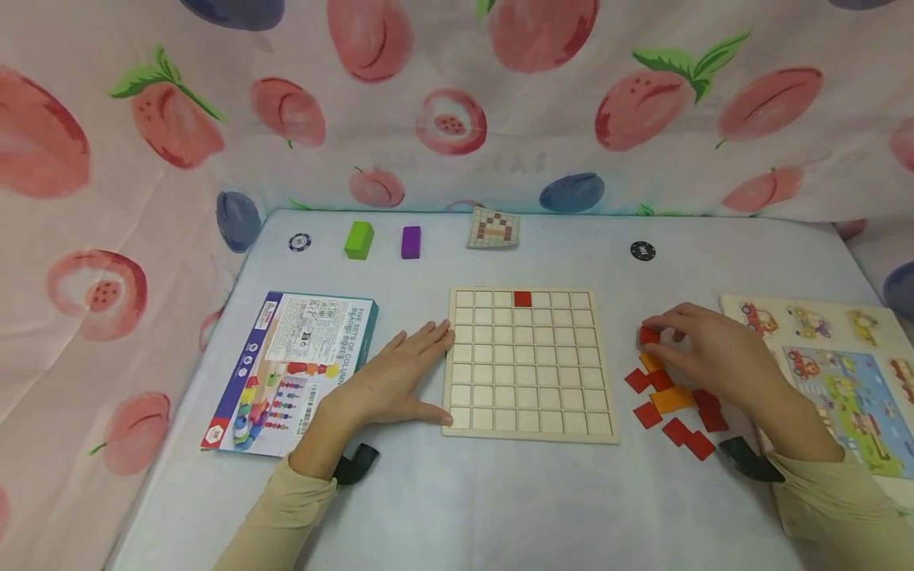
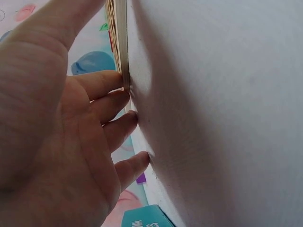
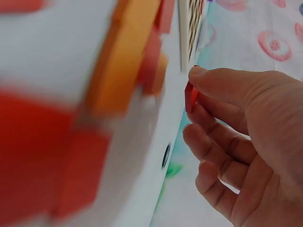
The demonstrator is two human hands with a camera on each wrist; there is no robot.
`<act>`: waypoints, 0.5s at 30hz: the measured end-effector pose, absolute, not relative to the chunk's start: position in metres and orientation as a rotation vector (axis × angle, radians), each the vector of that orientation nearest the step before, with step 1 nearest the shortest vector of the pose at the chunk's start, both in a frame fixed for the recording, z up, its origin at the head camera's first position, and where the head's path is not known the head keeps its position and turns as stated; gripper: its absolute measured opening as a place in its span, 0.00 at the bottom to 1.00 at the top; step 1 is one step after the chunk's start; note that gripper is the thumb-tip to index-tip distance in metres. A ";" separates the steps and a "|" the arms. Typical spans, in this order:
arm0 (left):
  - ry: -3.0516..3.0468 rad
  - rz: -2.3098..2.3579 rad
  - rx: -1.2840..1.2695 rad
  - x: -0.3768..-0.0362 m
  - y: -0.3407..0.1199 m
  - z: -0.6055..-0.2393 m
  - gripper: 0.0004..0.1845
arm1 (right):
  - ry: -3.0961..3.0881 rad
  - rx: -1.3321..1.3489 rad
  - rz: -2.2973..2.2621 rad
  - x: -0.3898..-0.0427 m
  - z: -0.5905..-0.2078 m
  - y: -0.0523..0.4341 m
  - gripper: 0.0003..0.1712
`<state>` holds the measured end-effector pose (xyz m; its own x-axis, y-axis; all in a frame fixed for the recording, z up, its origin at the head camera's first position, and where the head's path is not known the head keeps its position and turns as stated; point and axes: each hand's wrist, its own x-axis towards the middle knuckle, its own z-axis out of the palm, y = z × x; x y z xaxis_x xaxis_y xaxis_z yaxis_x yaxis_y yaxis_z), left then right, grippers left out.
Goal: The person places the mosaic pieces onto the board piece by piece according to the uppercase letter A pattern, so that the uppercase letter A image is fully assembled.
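A wooden grid board (image 1: 530, 428) lies mid-table with one red square tile (image 1: 523, 299) set in its top row. My left hand (image 1: 400, 377) lies flat on the table with straight fingers, touching the board's left edge (image 2: 122, 56). My right hand (image 1: 703, 345) pinches a red tile (image 1: 649, 335) between thumb and fingers, just above the table right of the board; the wrist view shows that red tile (image 3: 191, 97) at the fingertips. Below it lies a loose pile of red and orange tiles (image 1: 671, 400).
A toy box (image 1: 286, 373) lies left of the board. A vehicle puzzle board (image 1: 835, 373) sits at the right. At the back stand a green block (image 1: 359, 239), a purple block (image 1: 411, 242), a pattern card (image 1: 493, 228) and two chips (image 1: 643, 251).
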<state>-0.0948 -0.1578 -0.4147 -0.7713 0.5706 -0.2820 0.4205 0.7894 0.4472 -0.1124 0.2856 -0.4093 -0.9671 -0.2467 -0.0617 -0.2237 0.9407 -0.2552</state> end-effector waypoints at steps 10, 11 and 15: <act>2.575 0.504 0.752 -0.095 -0.158 -0.417 0.64 | 2.986 -0.648 -0.474 -0.145 -0.406 0.218 0.20; 2.573 0.504 0.751 -0.095 -0.158 -0.417 0.64 | 2.973 -0.672 -0.474 -0.149 -0.408 0.211 0.19; 2.568 0.500 0.742 -0.095 -0.157 -0.415 0.65 | 2.925 -0.742 -0.481 -0.162 -0.413 0.190 0.20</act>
<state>-0.0954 -0.1575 -0.4151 -0.7696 0.5683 -0.2911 0.4176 0.7929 0.4437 -0.1617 0.1902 -0.4133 -0.8787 -0.4773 -0.0054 -0.4504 0.8329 -0.3217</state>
